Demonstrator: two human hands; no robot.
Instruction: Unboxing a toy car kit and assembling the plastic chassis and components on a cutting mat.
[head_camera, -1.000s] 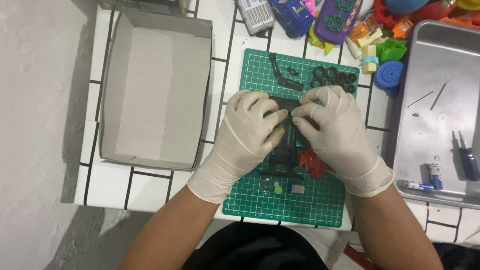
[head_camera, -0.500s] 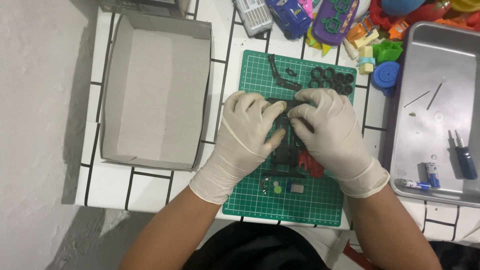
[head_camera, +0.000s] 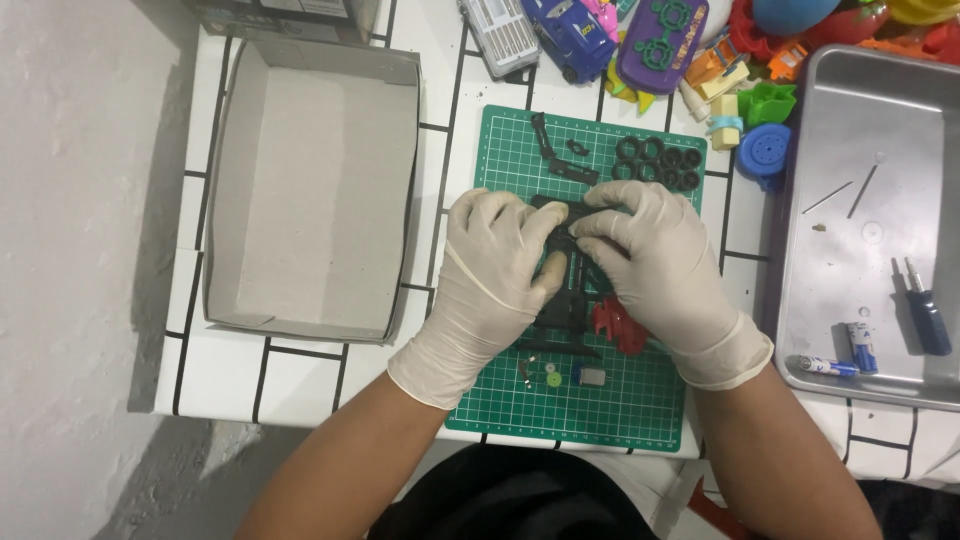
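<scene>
Both gloved: left hand (head_camera: 497, 268), right hand (head_camera: 655, 262) grip black toy chassis (head_camera: 568, 290), long axis toward person.

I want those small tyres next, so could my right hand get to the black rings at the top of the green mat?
Probably yes: the right hand sits just below the black rings, with only bare green mat between, though it now grips the dark toy frame.

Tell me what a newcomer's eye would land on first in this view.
First, the left hand and right hand, both in pale gloves, gripping a black plastic assembly together over the green cutting mat at centre. Next, the open cardboard box to the left, then the metal tray at right and the heap of bright toys along the top edge.
</scene>
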